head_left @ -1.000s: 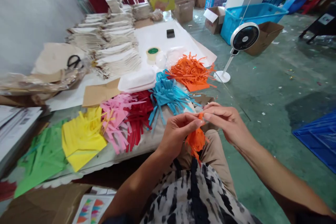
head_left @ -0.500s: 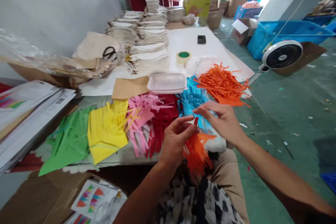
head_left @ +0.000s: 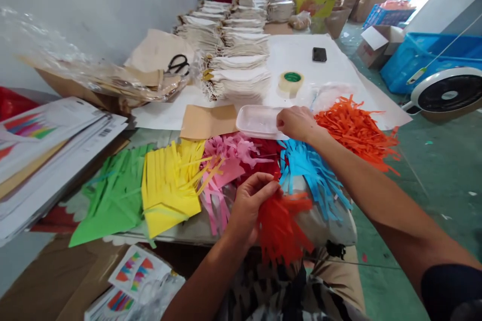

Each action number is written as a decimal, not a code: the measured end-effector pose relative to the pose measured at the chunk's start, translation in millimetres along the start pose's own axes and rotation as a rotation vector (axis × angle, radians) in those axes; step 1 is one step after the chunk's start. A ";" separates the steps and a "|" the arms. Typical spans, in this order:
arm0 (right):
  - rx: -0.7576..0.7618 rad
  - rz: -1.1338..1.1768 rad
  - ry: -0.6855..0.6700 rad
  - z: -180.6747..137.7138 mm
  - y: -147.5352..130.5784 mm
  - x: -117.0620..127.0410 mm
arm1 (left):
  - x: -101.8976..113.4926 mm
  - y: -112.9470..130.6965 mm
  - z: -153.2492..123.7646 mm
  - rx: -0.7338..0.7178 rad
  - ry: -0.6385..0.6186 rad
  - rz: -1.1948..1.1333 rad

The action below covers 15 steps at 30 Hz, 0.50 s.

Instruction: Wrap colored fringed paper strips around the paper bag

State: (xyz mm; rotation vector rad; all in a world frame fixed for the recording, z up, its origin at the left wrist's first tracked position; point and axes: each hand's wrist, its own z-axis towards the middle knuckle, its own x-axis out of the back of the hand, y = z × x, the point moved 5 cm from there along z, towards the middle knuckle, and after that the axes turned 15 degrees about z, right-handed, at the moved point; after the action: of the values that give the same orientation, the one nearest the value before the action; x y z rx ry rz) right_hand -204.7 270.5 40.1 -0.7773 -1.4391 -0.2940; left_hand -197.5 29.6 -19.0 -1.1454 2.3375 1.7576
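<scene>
My left hand (head_left: 251, 203) pinches the top of a red-orange fringed tissue-paper tassel (head_left: 283, 225), whose strips hang down over the table's front edge. Over the right end of a shallow clear plastic tray (head_left: 251, 120) is my right hand (head_left: 297, 123), fingers curled together; whatever is between them is hidden. Below it lie blue fringed paper (head_left: 301, 160) and a partly covered dark red fringe (head_left: 263, 158). Pink fringe (head_left: 229, 170), yellow fringe (head_left: 171, 185) and green fringe (head_left: 113, 195) run leftward along the table. A heap of orange fringe (head_left: 357, 133) lies beyond my right forearm.
Behind the tray are a tape roll (head_left: 290, 83), a black phone-like device (head_left: 319, 54) and stacks of white bundles (head_left: 241, 80). Scissors (head_left: 177, 64) lie on brown paper at left. A white fan (head_left: 448, 93) stands at right. Printed packages (head_left: 56, 160) are piled at far left.
My right hand has left the tassel's top and moved forward to the tray. My left hand still holds the tassel. The view has shifted, so the table things appear farther right.
</scene>
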 end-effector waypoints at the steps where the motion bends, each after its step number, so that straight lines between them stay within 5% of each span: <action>1: -0.004 -0.001 0.026 -4.8 1.3 2.4 | 0.2 -0.2 0.5 -0.012 0.005 -0.002; 6: 0.119 0.386 0.278 -71.4 1.4 19.9 | 1.6 -0.9 -5.8 -0.104 0.045 0.083; 10: 0.278 0.865 0.143 -161.7 -3.2 13.2 | -5.3 -4.5 -20.1 -0.157 0.035 0.202; 15: 0.239 0.912 0.038 -236.8 2.5 8.4 | -28.1 -7.8 -42.5 -0.267 -0.040 0.419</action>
State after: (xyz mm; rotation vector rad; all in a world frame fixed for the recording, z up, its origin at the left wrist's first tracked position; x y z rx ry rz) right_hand -19.1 124.7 60.7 -1.1294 -0.9338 0.5486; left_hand -155.3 8.6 1.9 -0.6550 2.5155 2.2541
